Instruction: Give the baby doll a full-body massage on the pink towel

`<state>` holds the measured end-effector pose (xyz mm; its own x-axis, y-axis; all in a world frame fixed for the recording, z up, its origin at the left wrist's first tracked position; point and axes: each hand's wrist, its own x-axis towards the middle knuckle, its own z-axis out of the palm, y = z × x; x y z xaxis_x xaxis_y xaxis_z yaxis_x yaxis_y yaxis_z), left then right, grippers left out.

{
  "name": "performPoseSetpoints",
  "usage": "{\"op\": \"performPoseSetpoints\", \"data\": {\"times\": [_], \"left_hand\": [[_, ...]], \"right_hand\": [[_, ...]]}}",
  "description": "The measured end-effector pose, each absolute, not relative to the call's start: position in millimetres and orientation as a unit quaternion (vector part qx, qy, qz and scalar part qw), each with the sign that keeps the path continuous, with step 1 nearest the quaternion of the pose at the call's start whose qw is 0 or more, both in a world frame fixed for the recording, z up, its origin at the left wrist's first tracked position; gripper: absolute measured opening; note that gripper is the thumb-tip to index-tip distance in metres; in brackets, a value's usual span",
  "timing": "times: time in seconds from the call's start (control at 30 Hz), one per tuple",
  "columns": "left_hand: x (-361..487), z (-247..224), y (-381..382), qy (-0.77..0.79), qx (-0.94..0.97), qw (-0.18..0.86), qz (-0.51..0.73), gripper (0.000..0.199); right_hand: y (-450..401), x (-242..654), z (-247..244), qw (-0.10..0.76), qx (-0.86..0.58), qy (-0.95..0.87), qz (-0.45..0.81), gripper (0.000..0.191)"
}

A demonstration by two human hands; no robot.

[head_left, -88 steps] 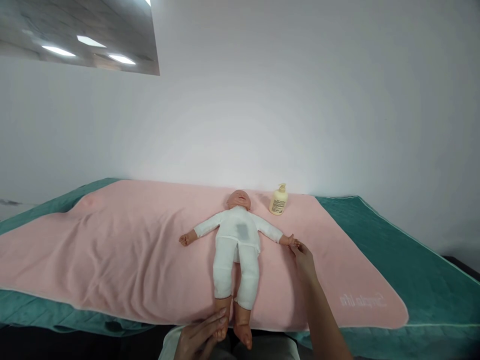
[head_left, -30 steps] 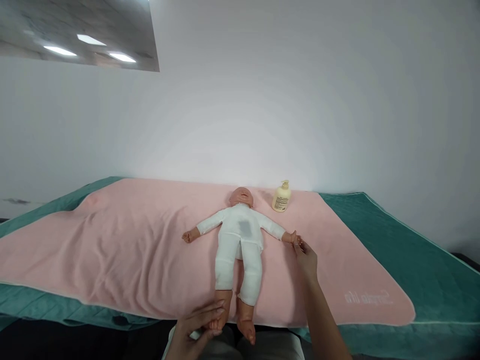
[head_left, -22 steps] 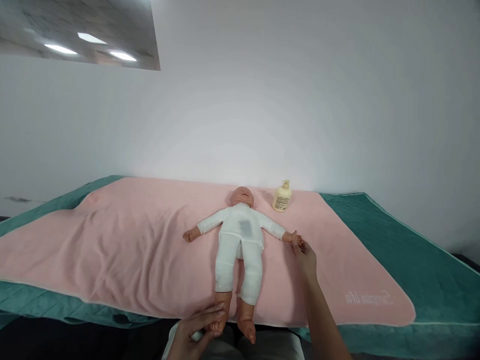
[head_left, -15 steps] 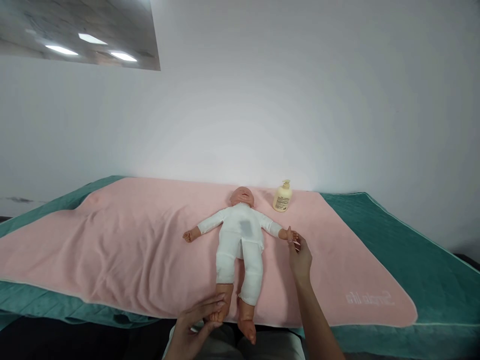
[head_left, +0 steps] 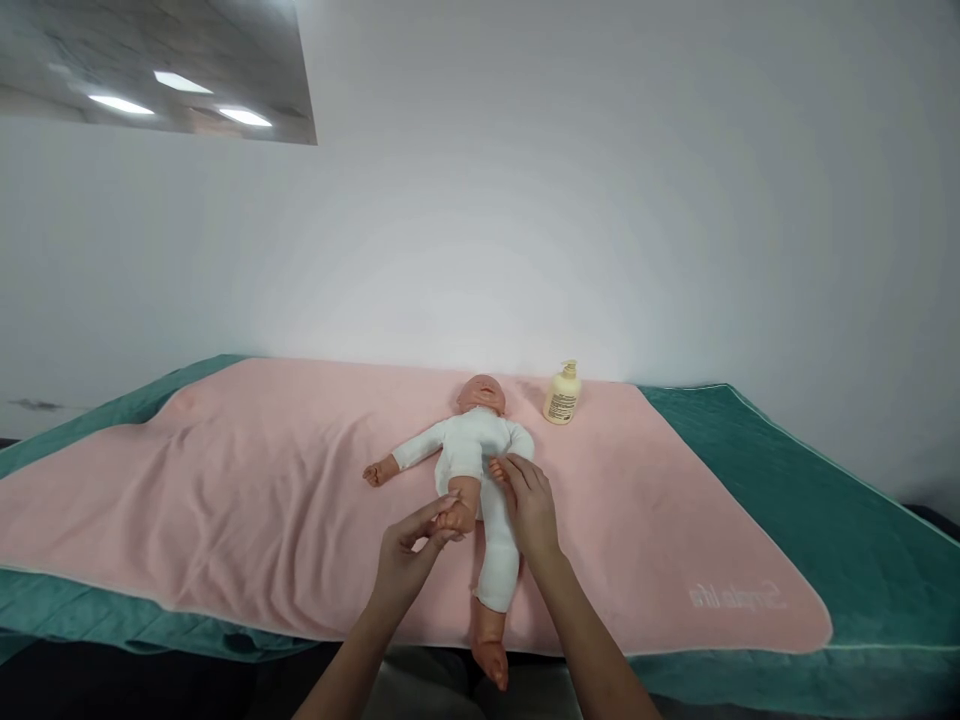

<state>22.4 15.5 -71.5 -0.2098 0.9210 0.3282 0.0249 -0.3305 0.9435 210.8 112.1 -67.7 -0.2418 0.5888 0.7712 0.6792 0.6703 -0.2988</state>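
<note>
A baby doll (head_left: 469, 432) in a white suit lies on its back on a pink blanket (head_left: 637, 520), its head toward the wall. My left hand (head_left: 420, 545) grips the doll's foot on the left side, and that leg is raised and bent toward the belly. With my right hand (head_left: 529, 500) I hold the doll's hand on the right side, the arm folded across its body. The doll's other arm stretches out to the left, and its other leg points toward me, the foot past the blanket's near edge.
A pale yellow pump bottle (head_left: 562, 395) stands on the blanket to the right of the doll's head. Under the blanket is a green quilted cover (head_left: 810, 500). A white wall (head_left: 570, 200) rises behind.
The doll's foot in my left hand has moved up toward its belly, bending the leg. My right hand has brought the doll's hand inward from the outstretched position across its body.
</note>
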Motion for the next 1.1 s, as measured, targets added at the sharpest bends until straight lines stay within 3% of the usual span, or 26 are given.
{"op": "performPoseSetpoints", "data": {"times": [0.17,0.33,0.63,0.8,1.1], "left_hand": [[19.5,-62.5,33.3,0.451,0.508,0.348,0.646,0.038],[14.5,-61.8,17.4,0.435,0.52,0.364,0.638,0.037],[-4.1,-99.5,-35.8,0.443,0.552,0.366,0.604,0.031],[-11.5,-123.6,-56.1,0.462,0.595,0.342,0.562,0.026],[-8.1,-159.7,-71.5,0.478,0.634,0.318,0.518,0.023]], "right_hand": [[113.5,213.2,-68.8,0.446,-0.394,-0.802,-0.05,0.032],[110.5,227.5,-66.7,0.482,-0.428,-0.764,0.025,0.033],[114.2,272.7,-62.9,0.593,-0.564,-0.518,0.247,0.05],[114.9,299.7,-65.7,0.588,-0.623,-0.4,0.326,0.061],[123.5,314.5,-87.4,0.586,-0.609,-0.421,0.33,0.059]]}}
